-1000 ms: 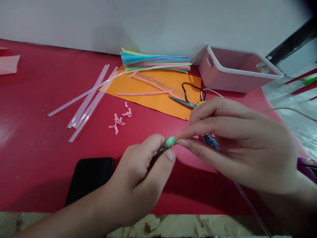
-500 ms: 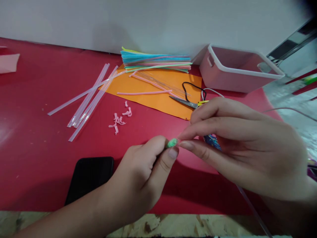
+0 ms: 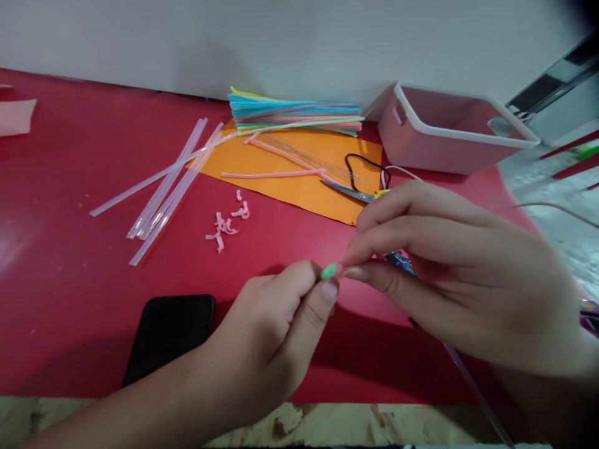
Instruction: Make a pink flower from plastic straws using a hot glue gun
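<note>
My left hand [image 3: 281, 330] is closed, with a small fuzzy green pipe-cleaner piece [image 3: 329, 271] between thumb and forefinger; only its tip shows. My right hand [image 3: 477, 280] pinches a small pink bit [image 3: 341, 270] against the green tip. The pink bit is mostly covered by the fingertips. Left of the hands, several short curled pink pieces [image 3: 227, 226] lie on the red tabletop [image 3: 75, 268]. Partly behind my right hand is a blue patterned object [image 3: 401, 262]. Scissors [image 3: 349, 191] lie just beyond that hand, their handles partly covered.
Several translucent sticks [image 3: 175, 168] lie at left, above a black phone [image 3: 175, 330]. Behind, a bundle of coloured pipe cleaners [image 3: 294, 114] and pink pipe cleaners [image 3: 274, 175] rest on orange paper [image 3: 299, 196]. A pink bin [image 3: 435, 148] stands back right. Another clear stick [image 3: 475, 386] juts out lower right.
Both hands stay together, shifted very slightly. The green tip has moved a little to the right and turned slightly. The pinch on the pink bit continues.
</note>
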`<state>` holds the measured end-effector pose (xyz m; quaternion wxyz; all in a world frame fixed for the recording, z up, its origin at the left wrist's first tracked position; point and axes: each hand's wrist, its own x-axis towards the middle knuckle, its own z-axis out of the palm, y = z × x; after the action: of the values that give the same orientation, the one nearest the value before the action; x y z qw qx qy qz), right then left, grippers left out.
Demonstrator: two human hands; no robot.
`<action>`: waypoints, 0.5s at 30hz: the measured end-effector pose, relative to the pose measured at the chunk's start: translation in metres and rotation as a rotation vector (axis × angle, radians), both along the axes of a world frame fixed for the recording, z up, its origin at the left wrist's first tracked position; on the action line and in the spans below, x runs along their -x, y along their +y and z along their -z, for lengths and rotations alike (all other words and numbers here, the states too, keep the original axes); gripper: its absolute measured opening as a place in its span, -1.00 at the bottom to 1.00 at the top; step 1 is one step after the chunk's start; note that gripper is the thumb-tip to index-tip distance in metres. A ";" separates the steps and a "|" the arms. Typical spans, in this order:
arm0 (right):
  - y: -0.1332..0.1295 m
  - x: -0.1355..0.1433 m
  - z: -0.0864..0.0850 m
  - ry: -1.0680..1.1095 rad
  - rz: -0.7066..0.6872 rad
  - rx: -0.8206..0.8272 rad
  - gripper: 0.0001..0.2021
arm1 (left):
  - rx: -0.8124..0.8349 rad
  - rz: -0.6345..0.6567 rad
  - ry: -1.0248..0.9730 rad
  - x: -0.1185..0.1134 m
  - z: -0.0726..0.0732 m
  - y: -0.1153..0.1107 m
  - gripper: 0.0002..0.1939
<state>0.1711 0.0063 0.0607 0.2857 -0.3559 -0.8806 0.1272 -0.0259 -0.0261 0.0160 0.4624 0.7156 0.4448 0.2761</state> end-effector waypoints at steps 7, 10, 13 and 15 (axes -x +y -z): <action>-0.003 0.002 -0.001 0.002 0.030 0.014 -0.91 | -0.038 -0.009 0.024 0.000 0.002 -0.003 -0.64; -0.003 0.003 -0.001 0.011 0.038 0.016 -0.92 | -0.067 -0.018 0.014 -0.001 0.002 -0.002 -0.66; -0.004 0.003 -0.001 0.012 0.046 0.009 -0.94 | -0.090 -0.046 -0.001 -0.002 0.001 -0.001 -0.66; -0.004 0.003 0.000 0.008 0.047 0.006 -0.95 | -0.099 -0.057 -0.006 -0.002 0.001 0.000 -0.66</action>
<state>0.1682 0.0021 0.0606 0.2909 -0.3769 -0.8705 0.1247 -0.0242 -0.0264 0.0152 0.4196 0.7238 0.4496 0.3130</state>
